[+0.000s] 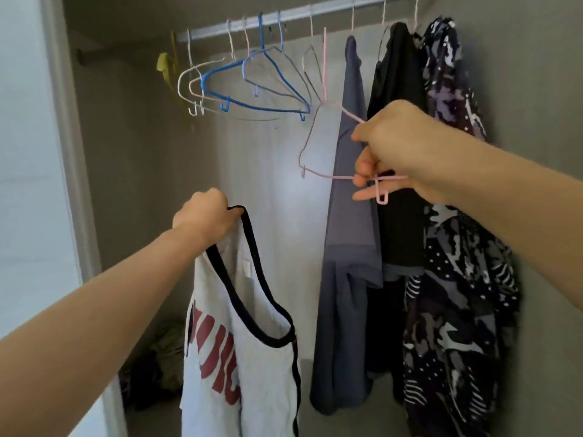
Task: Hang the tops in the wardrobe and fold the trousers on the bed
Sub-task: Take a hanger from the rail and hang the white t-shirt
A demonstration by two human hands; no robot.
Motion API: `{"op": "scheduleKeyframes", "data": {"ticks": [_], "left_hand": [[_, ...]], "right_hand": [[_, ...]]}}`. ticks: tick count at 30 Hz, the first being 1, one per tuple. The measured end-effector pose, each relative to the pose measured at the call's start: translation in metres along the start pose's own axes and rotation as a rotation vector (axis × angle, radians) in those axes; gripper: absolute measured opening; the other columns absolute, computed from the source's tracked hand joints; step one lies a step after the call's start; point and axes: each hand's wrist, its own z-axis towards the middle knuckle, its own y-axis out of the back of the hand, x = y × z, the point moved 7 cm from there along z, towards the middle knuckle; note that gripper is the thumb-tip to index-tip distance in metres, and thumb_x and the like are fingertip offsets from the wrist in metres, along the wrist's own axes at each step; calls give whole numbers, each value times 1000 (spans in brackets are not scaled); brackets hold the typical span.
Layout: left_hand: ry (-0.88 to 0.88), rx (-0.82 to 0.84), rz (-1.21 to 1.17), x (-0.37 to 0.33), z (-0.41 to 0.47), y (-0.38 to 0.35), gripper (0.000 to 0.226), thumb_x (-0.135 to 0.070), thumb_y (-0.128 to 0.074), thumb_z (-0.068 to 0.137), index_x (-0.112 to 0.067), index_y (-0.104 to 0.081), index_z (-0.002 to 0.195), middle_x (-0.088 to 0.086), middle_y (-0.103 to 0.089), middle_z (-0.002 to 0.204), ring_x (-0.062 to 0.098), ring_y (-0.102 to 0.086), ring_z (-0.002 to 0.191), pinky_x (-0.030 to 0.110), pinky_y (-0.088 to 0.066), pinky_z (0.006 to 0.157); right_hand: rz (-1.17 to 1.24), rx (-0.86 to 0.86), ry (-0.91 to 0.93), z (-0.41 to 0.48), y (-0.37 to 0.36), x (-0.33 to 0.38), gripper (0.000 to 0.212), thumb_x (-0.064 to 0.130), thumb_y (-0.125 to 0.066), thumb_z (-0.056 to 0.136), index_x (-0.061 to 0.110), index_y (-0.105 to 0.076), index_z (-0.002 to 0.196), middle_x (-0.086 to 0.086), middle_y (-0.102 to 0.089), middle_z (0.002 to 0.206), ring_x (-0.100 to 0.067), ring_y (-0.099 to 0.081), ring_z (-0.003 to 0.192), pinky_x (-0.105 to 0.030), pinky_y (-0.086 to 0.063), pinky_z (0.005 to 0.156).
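Left hand [205, 217] grips the tank top [239, 357] by its strap. Right hand [407, 149] holds a pink hanger [328, 176], above and right of it.

Below the white metal wardrobe rail [284, 19], open room runs down the middle, between empty blue and white wire hangers [246, 80] at left and a grey-blue top [347, 216] at right. In that gap hang the pink wire hanger [331, 176] the right hand [407, 146] grips and the white dark-trimmed vest [239, 357] the left hand [205, 216] holds. A black top [400, 184] and dark patterned garment [457, 279] crowd the right side.
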Motion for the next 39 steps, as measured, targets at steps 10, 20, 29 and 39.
{"op": "scheduleKeyframes", "data": {"ticks": [10, 20, 29, 39], "left_hand": [[99, 222, 37, 90, -59, -59, 50, -40, -65, 91, -5, -47, 61, 8, -50, 56, 26, -50, 53, 30, -39, 52], [217, 415, 73, 184, -114, -111, 35, -42, -68, 88, -10, -72, 100, 8, -70, 92, 25, -62, 79, 35, -52, 73], [197, 388, 174, 182, -123, -109, 36, -35, -64, 93, -3, -58, 78, 14, -59, 77, 26, -54, 63, 33, -45, 62], [186, 430, 40, 183, -123, -117, 34, -40, -66, 91, -6, -70, 94, 12, -65, 82, 28, -62, 73, 38, -55, 72]], "right_hand": [[-4, 24, 15, -60, -44, -81, 29, 22, -49, 99, 8, -59, 77, 5, -37, 36, -11, -41, 35, -30, -56, 52], [120, 397, -248, -101, -91, -142, 25, 17, -53, 98, 7, -61, 78, 1, -24, 48, -14, -30, 41, -33, -49, 52], [94, 455, -276, -111, -99, -141, 24, 18, -53, 97, 8, -60, 77, 2, -25, 45, -13, -29, 39, -35, -50, 54], [130, 482, -308, -119, -101, -138, 24, 17, -51, 98, 9, -59, 77, 1, -24, 47, -13, -26, 40, -34, -51, 55]]}}
